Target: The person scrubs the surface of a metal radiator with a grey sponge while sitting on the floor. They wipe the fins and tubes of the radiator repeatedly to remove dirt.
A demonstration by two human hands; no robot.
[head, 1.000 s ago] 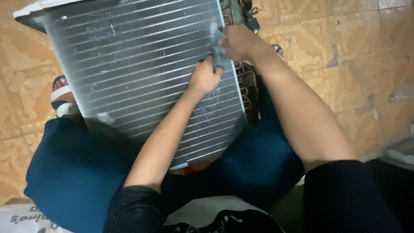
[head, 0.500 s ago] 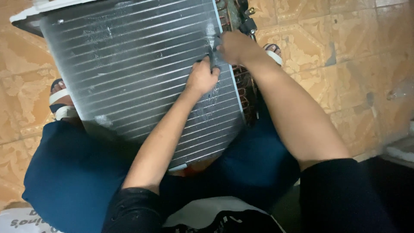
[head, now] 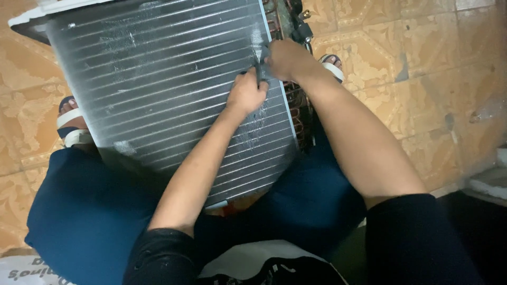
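**A:** ok so what are the fingers actually doing here?

**B:** The left hand (head: 247,95) is curled into a loose fist, knuckles up, pressed onto the coil (head: 158,89) near its right edge. A thin dark tool (head: 258,71) pokes out of the top of that fist, so the fingers are wrapped around it. The right hand (head: 287,58) sits just at 1 o'clock from the left one, fingers bent and pinched down on the same tool and the fins, the two hands nearly touching.

**A:** and the coil itself?

**B:** Big grey finned panel, leaning tilted between the person's knees, filling the upper left of the view. It has whitish scuffed patches, one right below the left hand at 6 o'clock.

**A:** anything you can't make out?

**B:** Plenty. The tool is mostly buried in the hands, so its shape is unclear, and the right fingertips are hidden under the palm. The coil's top edge is cut off by the frame. The copper tubes (head: 296,108) along the right side are dark and half covered by the right forearm. Both sandals show only in part: one (head: 71,124) at 9 o'clock, the other (head: 332,63) at 2 o'clock on the tan tiled floor (head: 422,63).
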